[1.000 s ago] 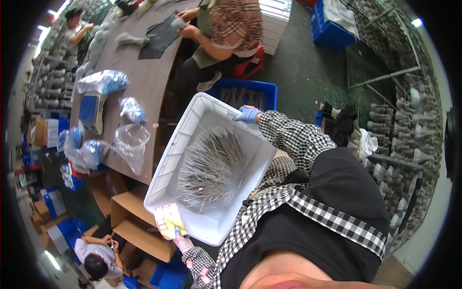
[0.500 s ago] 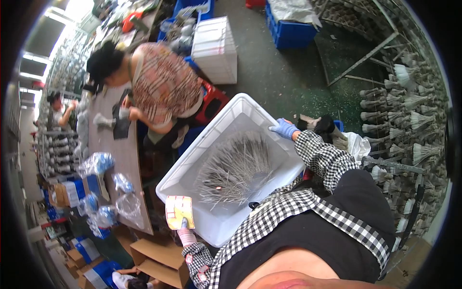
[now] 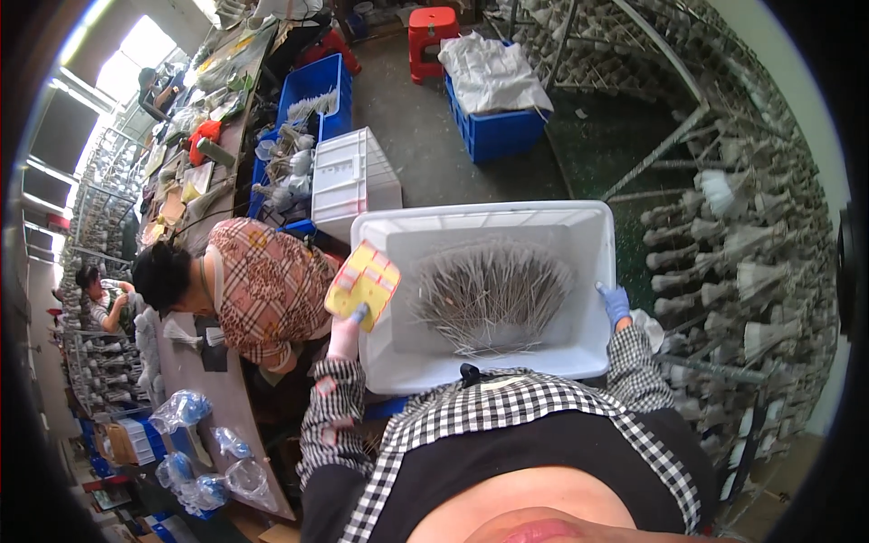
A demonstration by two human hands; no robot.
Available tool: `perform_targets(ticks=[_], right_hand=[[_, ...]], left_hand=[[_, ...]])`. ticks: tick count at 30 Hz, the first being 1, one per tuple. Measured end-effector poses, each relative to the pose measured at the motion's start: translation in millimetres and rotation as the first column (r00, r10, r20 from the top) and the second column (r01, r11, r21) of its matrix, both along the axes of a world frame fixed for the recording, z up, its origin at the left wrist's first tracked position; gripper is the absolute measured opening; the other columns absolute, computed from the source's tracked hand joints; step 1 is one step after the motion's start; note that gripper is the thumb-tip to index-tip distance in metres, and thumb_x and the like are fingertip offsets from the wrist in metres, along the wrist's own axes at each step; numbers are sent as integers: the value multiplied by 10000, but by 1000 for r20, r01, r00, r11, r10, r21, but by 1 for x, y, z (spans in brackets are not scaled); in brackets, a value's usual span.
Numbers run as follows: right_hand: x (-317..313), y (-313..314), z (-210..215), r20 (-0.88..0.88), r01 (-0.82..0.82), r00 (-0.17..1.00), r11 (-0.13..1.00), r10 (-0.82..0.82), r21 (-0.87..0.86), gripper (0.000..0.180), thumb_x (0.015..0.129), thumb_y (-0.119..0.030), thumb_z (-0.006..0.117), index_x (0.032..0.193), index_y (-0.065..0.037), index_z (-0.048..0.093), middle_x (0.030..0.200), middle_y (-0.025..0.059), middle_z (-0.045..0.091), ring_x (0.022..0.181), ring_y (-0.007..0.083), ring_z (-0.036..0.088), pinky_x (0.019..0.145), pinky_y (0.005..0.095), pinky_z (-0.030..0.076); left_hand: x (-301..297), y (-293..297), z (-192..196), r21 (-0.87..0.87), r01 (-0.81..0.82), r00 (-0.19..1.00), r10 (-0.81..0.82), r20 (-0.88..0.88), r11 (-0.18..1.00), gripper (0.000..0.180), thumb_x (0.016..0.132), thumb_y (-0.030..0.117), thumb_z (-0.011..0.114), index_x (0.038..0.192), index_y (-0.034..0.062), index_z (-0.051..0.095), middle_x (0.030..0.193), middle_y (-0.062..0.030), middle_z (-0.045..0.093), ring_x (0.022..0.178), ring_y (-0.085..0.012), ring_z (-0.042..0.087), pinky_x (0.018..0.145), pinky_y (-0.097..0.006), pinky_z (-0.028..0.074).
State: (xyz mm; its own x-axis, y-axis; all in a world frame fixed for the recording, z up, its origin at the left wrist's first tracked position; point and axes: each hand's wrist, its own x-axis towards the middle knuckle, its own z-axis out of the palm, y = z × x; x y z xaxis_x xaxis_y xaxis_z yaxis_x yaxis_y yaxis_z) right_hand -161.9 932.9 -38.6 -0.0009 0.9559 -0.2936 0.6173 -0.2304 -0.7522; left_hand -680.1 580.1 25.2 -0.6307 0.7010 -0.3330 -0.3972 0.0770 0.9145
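Observation:
A white plastic tub (image 3: 489,211) is in front of my body, its long side facing me. Inside lies a fanned-out heap of thin grey wire-like strands (image 3: 493,294). My right hand (image 3: 616,306), in a blue glove, is closed on the tub's right rim. By the left rim, my left hand (image 3: 350,329), also gloved, pinches a yellow card (image 3: 366,276) with red edging under its thumb. Its other fingers are behind the card, so I cannot tell whether they also grip the tub.
A co-worker in a patterned top (image 3: 267,285) bends over the table (image 3: 240,398) close on my left. White crates (image 3: 348,181) and a blue bin (image 3: 502,136) stand ahead, with a red stool (image 3: 433,41) beyond. Racks of grey bundles (image 3: 756,281) line the right.
The tub has swung from a slant to square in front of me, both hands moving with it. My view has turned, and the crates and co-worker now appear lower and further left.

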Motion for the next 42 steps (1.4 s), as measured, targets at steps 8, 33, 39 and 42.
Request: perform_targets(ticks=[8,33,39,42], right_hand=[[-67,76,-9,153,233,961,972,-229,-6,741,709,-559,715,1009,113,626,977,249,662,891,334,635,800,408,484],[-413,499,-40,-341,684,610,693,-715,-228,477,745,-341,737,992,55,639,837,129,652,660,235,630,620,370,527],[-489,583,-53,-390,702,374,531,-842,-474,458,767,-287,720,1052,56,616,939,156,651,733,277,648,683,401,554],[-452,565,-146,-322,823,370,468,-871,-322,461,766,-283,714,1069,49,612,949,158,651,736,280,649,685,414,555]], left_hand=[[-137,246,7,12,226,971,-227,70,974,470,865,64,637,1306,38,475,1220,-70,585,1074,-182,573,902,-295,464],[-479,981,35,-23,572,820,-572,-21,820,404,800,26,680,1182,-31,564,1099,-136,647,963,-254,642,865,-360,519],[-531,1109,12,-209,608,743,-641,-192,766,357,800,60,686,1140,-20,613,1050,-106,671,923,-214,651,808,-329,511],[-487,1182,-29,-336,702,604,-775,-187,628,367,801,90,698,1144,-17,620,1031,-103,679,909,-205,650,792,-322,507]])
